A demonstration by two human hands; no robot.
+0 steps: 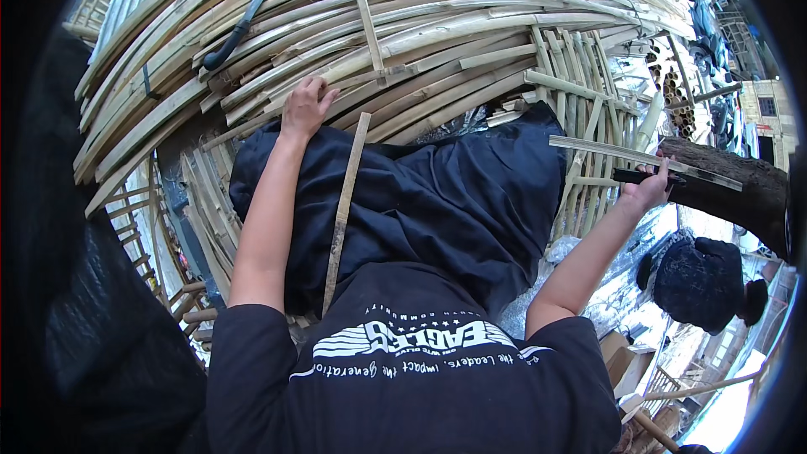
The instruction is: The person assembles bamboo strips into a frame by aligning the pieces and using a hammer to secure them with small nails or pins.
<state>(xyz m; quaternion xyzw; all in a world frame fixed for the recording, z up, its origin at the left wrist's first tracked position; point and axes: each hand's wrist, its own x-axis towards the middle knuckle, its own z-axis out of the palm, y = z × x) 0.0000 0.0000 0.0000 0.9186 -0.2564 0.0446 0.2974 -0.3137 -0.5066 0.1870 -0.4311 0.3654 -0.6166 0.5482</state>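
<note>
Right hand (647, 189): out at the person's right, fingers closed around a black bar (626, 176), fingertips up against a pale bamboo strip. I take the bar for a tool handle, but most of it is hidden.
Bamboo strip (601, 152): beside the right hand, slanting across it, one end over the lattice, the other over the log. Whether the fingers pinch it or it only rests there, I can't tell; the wrist turned outward probably keeps its length clear of the body.
Left hand (306, 109): at the near edge of the bamboo pile, fingers bent and close together, thumb a little apart. I can't tell whether they grip a slat; the arm looks as if it is steadying itself there.
Lap: a dark cloth (445, 202) spreads over the legs, likely against splinters. A loose slat (344, 210) lies lengthwise on it, within easy reach.
Bamboo pile (471, 0): heaped across the front, slats running mostly the same way; a dark tie (147, 81) at the left seems to keep some bundled.
Right side: a bamboo lattice (563, 87), with a thick brown log (740, 210) just beyond, handy perhaps as a rest.
</note>
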